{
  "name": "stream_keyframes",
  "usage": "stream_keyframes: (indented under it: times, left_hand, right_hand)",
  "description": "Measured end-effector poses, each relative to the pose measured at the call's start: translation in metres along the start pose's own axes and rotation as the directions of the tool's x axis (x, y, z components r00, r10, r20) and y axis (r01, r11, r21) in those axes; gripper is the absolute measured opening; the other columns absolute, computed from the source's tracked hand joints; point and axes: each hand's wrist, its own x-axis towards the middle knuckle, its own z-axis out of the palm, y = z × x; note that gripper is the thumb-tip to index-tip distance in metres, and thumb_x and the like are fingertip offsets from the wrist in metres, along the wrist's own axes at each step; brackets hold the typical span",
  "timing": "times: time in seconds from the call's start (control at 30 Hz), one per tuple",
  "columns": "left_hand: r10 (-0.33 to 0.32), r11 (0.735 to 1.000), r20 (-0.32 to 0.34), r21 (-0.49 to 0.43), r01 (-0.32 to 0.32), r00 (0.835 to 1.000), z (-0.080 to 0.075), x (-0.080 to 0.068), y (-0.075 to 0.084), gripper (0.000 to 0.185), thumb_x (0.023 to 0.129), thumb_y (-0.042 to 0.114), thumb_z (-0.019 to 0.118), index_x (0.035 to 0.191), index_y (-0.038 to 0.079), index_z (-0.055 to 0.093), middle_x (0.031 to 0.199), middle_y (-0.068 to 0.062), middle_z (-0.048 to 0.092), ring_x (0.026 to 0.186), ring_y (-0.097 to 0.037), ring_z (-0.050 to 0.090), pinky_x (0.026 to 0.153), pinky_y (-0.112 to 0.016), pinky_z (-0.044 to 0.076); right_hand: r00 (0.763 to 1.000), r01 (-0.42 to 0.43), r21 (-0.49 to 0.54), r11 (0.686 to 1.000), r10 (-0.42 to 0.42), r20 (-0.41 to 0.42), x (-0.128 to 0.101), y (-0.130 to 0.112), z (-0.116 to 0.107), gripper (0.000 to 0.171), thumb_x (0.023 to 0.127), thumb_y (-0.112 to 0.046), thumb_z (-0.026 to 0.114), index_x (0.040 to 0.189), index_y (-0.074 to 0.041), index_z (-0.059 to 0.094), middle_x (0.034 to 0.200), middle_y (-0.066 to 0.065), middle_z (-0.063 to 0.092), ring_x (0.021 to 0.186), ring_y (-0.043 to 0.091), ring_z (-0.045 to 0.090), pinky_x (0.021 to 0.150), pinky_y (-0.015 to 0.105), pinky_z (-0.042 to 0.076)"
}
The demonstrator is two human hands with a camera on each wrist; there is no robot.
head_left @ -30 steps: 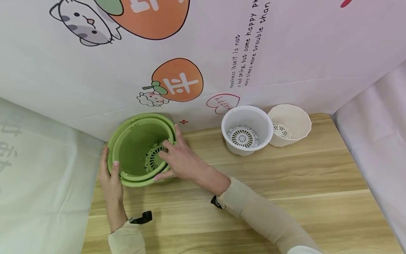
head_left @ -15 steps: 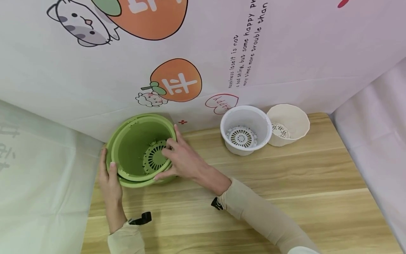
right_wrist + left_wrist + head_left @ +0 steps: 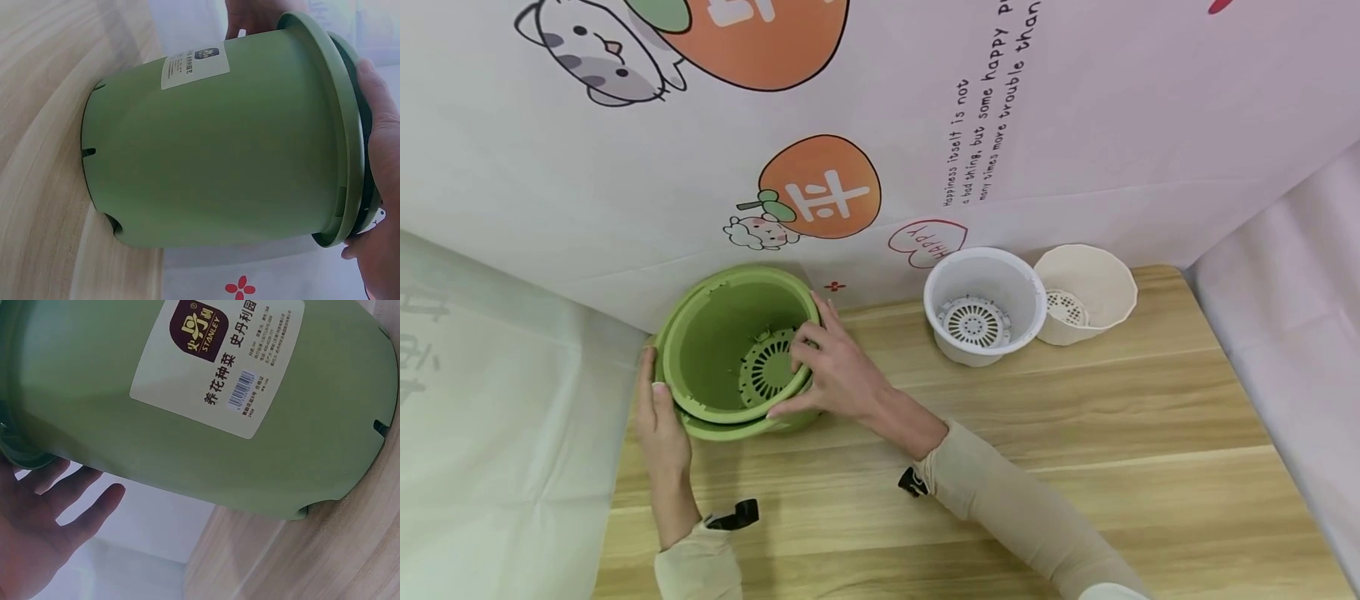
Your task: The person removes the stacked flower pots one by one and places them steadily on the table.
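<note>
Two green plastic flower pots stand at the left of the table, one nested in the other. The inner pot [image 3: 703, 350] sits slightly tilted, with a dark gap between the rims along the near side. Its slotted base shows inside. The outer pot [image 3: 187, 444] carries a white label and rests on the wood. My left hand [image 3: 660, 425] holds the outer pot at its left rim, thumb on top and fingers outside. At the right, my right hand [image 3: 846, 375] grips the inner pot's rim, some fingers bent over into it and the thumb at the near rim.
A white pot [image 3: 977, 358] with a slotted base and a cream faceted pot [image 3: 1108, 287] stand side by side at the table's back right. Behind the wooden table [image 3: 1000, 408] hangs a printed cloth [image 3: 1075, 125], close to the green pots.
The inner green pot's rim has shifted towards the back and right, widening the dark gap at the near left. My right hand moved slightly with it; my left hand stayed nearly in place.
</note>
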Motion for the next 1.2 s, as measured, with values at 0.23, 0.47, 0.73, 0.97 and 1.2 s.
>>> stream_keyframes:
  times: [0.23,0.47,0.73,0.97,1.2]
  left_hand:
    - [0.006,1.0,0.013,0.005,-0.006,1.0,-0.001,0.0,-0.006,0.047,0.109,0.029,0.023,0.155,0.025,0.032,0.162,0.002,0.027,0.149,-0.015,0.021,0.121,-0.028,0.012]
    - [0.003,1.0,0.026,0.016,-0.004,1.0,0.0,0.001,-0.001,0.047,0.109,0.026,0.026,0.155,0.025,0.032,0.161,0.003,0.028,0.149,-0.016,0.022,0.121,-0.028,0.015]
    - [0.04,0.999,0.069,-0.028,-0.038,0.997,0.003,-0.003,0.031,0.049,0.109,0.016,0.026,0.157,0.021,0.031,0.162,0.001,0.028,0.15,-0.018,0.021,0.121,-0.031,0.017]
    - [-0.019,1.0,0.046,-0.013,0.019,0.999,0.002,-0.005,0.021,0.048,0.109,0.015,0.027,0.156,0.023,0.031,0.163,-0.001,0.026,0.15,-0.019,0.021,0.121,-0.03,0.017]
    - [-0.052,0.999,0.0,-0.001,0.052,0.999,0.0,-0.003,-0.001,0.045,0.109,0.022,0.03,0.153,0.023,0.039,0.153,-0.004,0.043,0.141,-0.017,0.037,0.116,-0.027,0.029]
  right_hand:
    - [0.995,0.049,0.062,0.997,-0.043,-0.094,0.004,0.0,-0.001,0.061,0.057,-0.065,0.086,0.069,-0.011,0.061,0.102,0.005,0.065,0.105,0.017,0.063,0.121,0.053,0.015]
    - [0.989,0.049,0.096,0.994,-0.035,-0.142,0.008,0.0,-0.003,0.06,0.055,-0.06,0.09,0.068,-0.011,0.059,0.11,0.009,0.067,0.111,0.018,0.062,0.121,0.052,0.017]
    - [0.979,0.038,0.176,0.984,-0.002,-0.202,0.012,-0.005,-0.007,0.058,0.053,-0.056,0.093,0.068,-0.012,0.059,0.104,0.009,0.065,0.107,0.017,0.063,0.121,0.052,0.017]
    - [0.971,0.039,0.212,0.977,0.013,-0.241,0.018,-0.009,-0.013,0.058,0.047,-0.051,0.096,0.07,-0.011,0.061,0.098,0.007,0.063,0.105,0.018,0.063,0.12,0.051,0.018]
    - [0.961,0.071,0.253,0.965,0.002,-0.276,0.022,-0.01,-0.018,0.056,0.049,-0.048,0.096,0.071,-0.01,0.062,0.095,0.007,0.063,0.106,0.021,0.063,0.12,0.053,0.02]
